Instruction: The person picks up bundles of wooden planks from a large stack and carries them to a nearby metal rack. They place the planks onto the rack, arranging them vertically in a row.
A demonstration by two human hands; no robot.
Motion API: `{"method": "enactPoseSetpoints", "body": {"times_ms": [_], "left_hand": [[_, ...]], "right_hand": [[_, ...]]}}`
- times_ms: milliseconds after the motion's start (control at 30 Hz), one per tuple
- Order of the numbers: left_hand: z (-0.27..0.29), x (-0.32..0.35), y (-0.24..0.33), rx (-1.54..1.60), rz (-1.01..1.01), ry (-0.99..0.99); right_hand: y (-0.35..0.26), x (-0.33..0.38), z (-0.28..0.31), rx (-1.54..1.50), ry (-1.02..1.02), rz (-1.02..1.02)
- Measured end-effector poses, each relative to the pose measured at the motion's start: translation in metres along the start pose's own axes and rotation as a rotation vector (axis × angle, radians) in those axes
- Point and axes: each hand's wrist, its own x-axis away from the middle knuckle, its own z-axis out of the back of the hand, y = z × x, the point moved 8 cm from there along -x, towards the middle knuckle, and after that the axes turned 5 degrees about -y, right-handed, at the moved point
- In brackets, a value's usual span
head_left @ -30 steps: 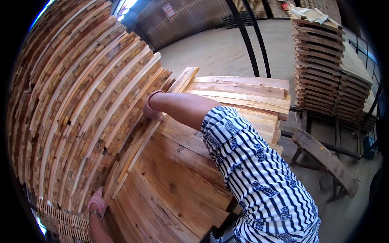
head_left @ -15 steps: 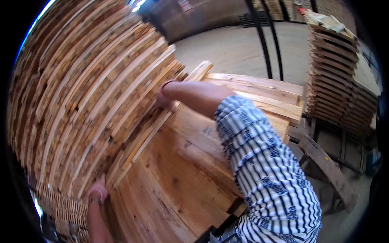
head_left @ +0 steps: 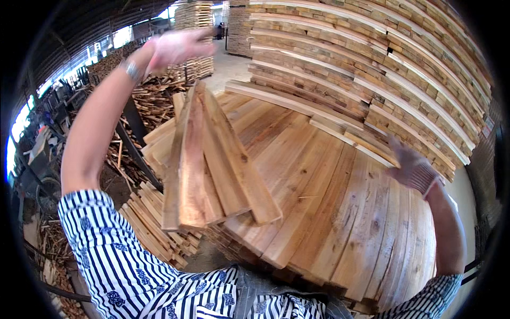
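My left hand, in a pale pink glove, is raised at the upper left with its fingers stretched out, a little blurred and holding nothing. Below it, several loose boards lie fanned out across the left side of a wide layer of planks. My right hand, also gloved, hovers at the right near the end of some thin wooden strips, fingers apart and empty. Those strips lie along the back of the plank layer, beside the foot of a tall stack of boards.
Short wood pieces are piled low at the left, under the fanned boards. Scrap wood is heaped farther back. Another tall board stack stands in the background, past a strip of floor.
The view has swung left, so the tall stack now appears at the right. Both hands have left the strips by the stack; my left hand has risen high.
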Motion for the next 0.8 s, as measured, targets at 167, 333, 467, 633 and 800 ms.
{"method": "enactPoseSetpoints", "body": {"times_ms": [167, 333, 467, 633, 800], "left_hand": [[-0.140, 0.095, -0.033, 0.312, 0.286, -0.430], [-0.179, 0.111, -0.027, 0.477, 0.304, -0.256], [-0.181, 0.098, -0.007, 0.873, 0.462, -0.087], [-0.167, 0.090, -0.003, 1.094, 0.506, 0.123], [-0.164, 0.092, -0.003, 1.124, 0.599, 0.130]], "right_hand": [[-0.192, -0.062, 0.018, -0.247, -0.052, 0.413], [-0.332, -0.088, -0.006, -0.417, -0.187, 0.523], [-0.362, -0.092, -0.003, -0.568, -0.033, 0.494], [-0.367, -0.101, 0.010, -0.620, -0.045, 0.385], [-0.360, -0.108, 0.005, -0.531, -0.107, 0.372]]}}
